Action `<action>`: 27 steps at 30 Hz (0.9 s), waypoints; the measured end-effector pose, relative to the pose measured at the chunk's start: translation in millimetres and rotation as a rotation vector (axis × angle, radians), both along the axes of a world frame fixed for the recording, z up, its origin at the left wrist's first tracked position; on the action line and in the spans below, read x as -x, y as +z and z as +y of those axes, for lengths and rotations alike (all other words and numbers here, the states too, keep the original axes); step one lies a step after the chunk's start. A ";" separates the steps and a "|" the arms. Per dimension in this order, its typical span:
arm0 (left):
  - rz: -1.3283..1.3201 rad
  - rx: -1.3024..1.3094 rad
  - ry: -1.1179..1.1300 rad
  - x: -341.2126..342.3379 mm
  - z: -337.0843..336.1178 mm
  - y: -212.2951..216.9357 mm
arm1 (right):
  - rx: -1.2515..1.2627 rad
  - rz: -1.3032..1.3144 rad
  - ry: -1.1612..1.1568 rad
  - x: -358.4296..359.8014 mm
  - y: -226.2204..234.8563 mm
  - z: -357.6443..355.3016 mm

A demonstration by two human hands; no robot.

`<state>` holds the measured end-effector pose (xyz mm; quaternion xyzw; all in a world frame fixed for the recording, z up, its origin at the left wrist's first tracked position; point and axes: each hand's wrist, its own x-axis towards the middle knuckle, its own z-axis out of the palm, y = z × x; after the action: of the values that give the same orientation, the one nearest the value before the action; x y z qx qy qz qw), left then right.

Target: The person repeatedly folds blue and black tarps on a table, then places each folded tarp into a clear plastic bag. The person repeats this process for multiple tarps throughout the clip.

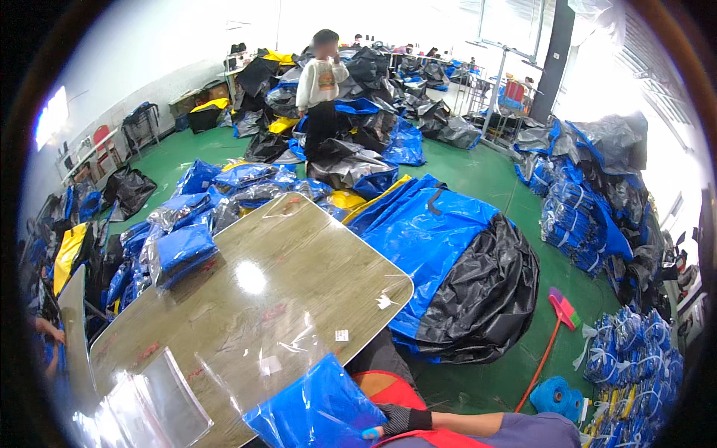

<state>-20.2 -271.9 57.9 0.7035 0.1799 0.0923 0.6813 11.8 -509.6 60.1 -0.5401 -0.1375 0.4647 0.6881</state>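
Observation:
At the near edge of the table, my right hand (396,422) grips the corner of a blue folded tarp package (317,409). A dark mesh covering lies over the hand, and a blue thumb tip presses on the package. Clear plastic film (299,343) spreads from the package's far side over the wood-patterned table (299,261). Left of it lies a stack of clear plastic bags (153,403). My left hand does not show.
Wrapped blue packages (183,250) crowd the table's far left side. A large blue and black tarp pile (470,276) lies right of the table. A broom (541,358), a blue twine roll (553,394) and tied bundles (635,358) are farther right. A person (321,89) stands beyond; another person's hand (48,328) shows at left.

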 end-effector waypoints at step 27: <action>0.229 0.159 -0.144 112.3 26.3 -33.7 | 0.080 0.111 -0.219 -21.8 5.5 -0.5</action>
<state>-132.4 -245.6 24.2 0.6644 0.2120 -0.0520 0.7148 33.7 -510.2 65.6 -0.5522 -0.0207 0.4211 0.7193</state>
